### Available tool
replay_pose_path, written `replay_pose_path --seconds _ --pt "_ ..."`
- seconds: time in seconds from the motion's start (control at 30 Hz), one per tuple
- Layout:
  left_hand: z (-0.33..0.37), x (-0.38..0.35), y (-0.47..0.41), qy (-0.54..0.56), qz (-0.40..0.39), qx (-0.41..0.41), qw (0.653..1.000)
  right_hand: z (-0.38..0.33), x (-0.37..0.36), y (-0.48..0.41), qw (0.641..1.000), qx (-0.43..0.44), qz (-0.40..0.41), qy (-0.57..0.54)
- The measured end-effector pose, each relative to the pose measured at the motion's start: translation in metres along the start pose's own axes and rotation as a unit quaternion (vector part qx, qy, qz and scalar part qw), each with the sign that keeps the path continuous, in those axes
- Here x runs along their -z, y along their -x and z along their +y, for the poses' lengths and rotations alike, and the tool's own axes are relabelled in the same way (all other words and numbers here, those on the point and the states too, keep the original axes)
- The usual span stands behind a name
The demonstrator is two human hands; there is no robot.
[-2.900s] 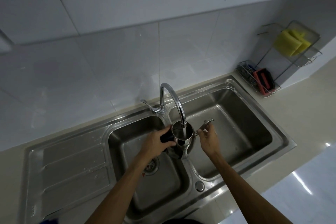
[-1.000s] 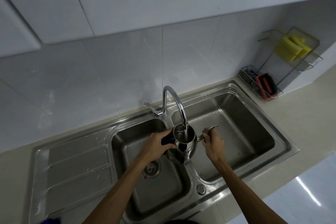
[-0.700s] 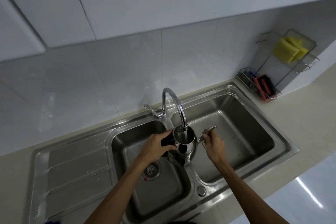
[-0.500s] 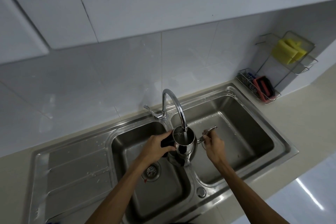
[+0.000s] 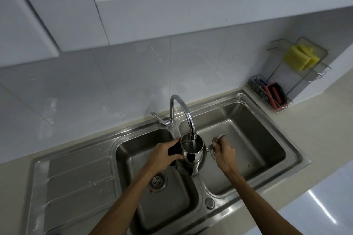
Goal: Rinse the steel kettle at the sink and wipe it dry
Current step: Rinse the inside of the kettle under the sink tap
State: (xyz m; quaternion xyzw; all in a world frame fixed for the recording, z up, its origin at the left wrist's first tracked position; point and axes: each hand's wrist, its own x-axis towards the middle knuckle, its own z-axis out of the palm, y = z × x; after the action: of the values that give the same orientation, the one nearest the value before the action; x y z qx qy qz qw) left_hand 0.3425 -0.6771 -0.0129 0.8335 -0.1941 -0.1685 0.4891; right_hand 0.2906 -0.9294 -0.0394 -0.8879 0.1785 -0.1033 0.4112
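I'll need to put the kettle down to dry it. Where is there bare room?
The ribbed drainboard left of the sink's left basin is bare, just wet. The counter right of the sink is free up to the sponge rack. Around the tap and both hands is crowded.

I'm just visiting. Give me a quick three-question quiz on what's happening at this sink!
1. True or false: water runs from the faucet into the open kettle.
2. Which hand grips the kettle's black handle?
3. What sits on the upper shelf of the wire rack? A) yellow sponges B) a mug C) soap

Key
1. True.
2. The left hand; the right hand holds a thin metal piece at the kettle's other side.
3. A, yellow sponges.
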Motion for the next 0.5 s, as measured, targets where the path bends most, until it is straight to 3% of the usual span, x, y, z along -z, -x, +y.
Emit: replay_pose_path --seconds 0.5 --pt "-0.0050 -0.0030 -0.0047 0.007 -0.006 0.019 1.000 -0.0013 0.0025 -0.0027 1.000 -0.016 -0.006 0.000"
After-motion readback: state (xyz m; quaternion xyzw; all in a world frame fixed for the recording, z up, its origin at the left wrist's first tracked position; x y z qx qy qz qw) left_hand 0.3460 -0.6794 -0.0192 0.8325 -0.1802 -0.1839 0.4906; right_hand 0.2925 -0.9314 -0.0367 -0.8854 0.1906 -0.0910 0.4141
